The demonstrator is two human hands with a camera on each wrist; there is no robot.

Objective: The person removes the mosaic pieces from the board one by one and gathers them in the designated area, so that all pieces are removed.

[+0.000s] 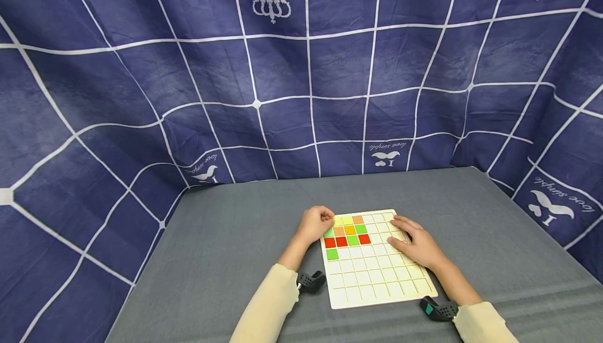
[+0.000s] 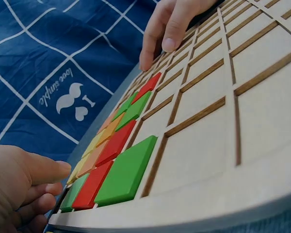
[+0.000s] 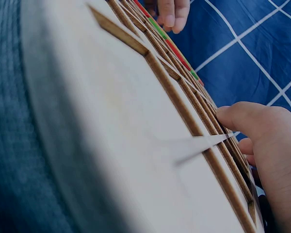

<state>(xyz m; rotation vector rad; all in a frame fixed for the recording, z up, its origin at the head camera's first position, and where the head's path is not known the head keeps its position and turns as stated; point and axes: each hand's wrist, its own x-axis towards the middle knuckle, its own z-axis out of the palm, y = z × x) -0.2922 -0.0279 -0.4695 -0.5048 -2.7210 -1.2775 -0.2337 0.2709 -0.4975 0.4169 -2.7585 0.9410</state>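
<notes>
Presently, left hand (image 1: 313,225) beside coloured tiles (image 1: 353,240), grip cannot be determined; right hand (image 1: 417,245), grip wide, rests on board (image 1: 380,275).

We see the board (image 1: 372,275) evenly lit, but in the dimmer right-wrist view its rim (image 3: 48,97) (left of the fingers (image 3: 237,116)) blurs.

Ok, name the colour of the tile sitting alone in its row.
The lone tile is bright green; the left wrist view shows it best.
</notes>
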